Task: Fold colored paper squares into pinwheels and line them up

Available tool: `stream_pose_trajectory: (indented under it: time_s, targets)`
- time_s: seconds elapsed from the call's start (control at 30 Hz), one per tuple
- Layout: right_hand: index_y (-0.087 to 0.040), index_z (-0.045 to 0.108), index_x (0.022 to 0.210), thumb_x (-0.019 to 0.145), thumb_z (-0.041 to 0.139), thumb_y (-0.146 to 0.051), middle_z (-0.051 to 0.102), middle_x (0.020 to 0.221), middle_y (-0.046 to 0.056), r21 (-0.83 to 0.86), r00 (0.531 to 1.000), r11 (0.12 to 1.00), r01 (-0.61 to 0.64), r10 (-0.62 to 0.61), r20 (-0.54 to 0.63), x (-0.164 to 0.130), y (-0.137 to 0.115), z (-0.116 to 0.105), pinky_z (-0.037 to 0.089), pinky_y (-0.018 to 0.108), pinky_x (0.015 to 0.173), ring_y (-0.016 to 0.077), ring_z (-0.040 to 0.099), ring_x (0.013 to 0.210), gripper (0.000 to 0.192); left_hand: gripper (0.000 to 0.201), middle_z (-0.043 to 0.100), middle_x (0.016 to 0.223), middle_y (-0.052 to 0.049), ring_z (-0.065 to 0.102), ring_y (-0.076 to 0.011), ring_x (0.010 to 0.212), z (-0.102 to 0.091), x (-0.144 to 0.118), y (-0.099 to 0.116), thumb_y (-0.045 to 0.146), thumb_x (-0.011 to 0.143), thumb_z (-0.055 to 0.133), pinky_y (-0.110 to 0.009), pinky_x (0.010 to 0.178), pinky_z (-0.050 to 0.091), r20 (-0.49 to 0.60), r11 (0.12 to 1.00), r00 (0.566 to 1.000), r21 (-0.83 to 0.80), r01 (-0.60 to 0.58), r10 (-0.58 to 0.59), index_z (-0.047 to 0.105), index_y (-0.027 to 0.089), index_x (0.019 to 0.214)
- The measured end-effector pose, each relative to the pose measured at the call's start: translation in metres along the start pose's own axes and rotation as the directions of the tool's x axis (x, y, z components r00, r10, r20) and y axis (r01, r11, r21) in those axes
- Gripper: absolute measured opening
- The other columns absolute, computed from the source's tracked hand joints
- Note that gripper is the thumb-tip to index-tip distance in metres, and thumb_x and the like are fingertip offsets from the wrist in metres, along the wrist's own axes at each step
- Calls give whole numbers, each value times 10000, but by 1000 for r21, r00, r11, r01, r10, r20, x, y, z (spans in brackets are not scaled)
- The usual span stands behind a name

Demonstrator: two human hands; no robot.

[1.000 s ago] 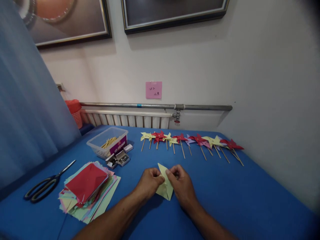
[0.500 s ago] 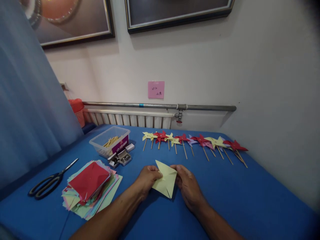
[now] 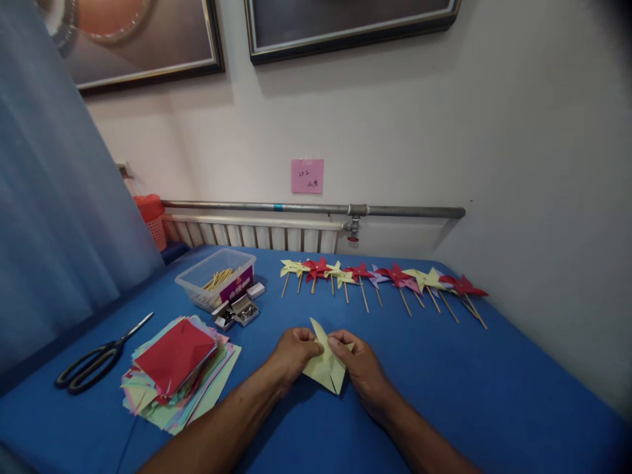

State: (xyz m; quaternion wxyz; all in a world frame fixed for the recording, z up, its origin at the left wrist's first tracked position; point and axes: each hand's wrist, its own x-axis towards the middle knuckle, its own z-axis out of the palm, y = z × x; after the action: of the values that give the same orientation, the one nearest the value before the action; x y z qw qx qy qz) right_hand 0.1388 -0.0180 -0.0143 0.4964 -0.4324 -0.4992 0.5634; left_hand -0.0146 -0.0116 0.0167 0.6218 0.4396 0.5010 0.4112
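A pale yellow square of paper (image 3: 324, 372), slit in from its corners, is held just above the blue table. My left hand (image 3: 295, 355) pinches its left side near the middle, thumb on top. At the right, my right hand (image 3: 359, 362) grips the paper between thumb and fingers and bends a flap in toward the centre. The undersides of both hands' fingers are hidden. Behind the hands, a row of finished paper pinwheels (image 3: 395, 275) in red, yellow, pink and lilac lies on the table, each on a thin wooden stick.
To the left lie a stack of coloured paper squares (image 3: 175, 359) with red on top and black-handled scissors (image 3: 93, 365). A clear plastic box (image 3: 190, 280) holds wooden sticks, with small boxes of metal fasteners (image 3: 245, 309) in front. A radiator and pipe (image 3: 409, 212) run along the wall.
My right hand has moved left from the paper's right corner, and its thumb now presses over the paper. The right flap has bent inward. My left hand has stayed on its side.
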Motion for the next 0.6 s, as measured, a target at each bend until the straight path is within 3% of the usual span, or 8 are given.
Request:
stream_pose_trajectory:
  time_s: [0.3,0.47,0.6]
  targets:
    - [-196,608,713,808,623,-660,576,572,-25,-210,996,978,18,-35,-76,-7,-3,7,371,241,495,132,488,519,473,148,508,469,45,395,-75,417,1,2,-2,199,548,673,-219,452,275,-6,999,1000,-31,-24,24,533,175,590]
    - [-204,619,773,821,611,-629,563,572,-38,-209,999,978,-4,-6,-49,-8,0,8,362,239,484,125,468,501,428,146,531,483,34,418,-79,420,2,0,-1,200,550,671,-221,461,289,12,998,1000,-66,-17,18,535,171,595]
    - [-210,587,716,824,584,-655,525,546,-47,-228,998,974,-11,-5,-70,-7,1,9,340,238,470,120,442,483,458,136,528,480,36,409,-75,418,3,-1,0,200,553,661,-220,460,279,-11,999,1000,-44,-21,21,536,170,599]
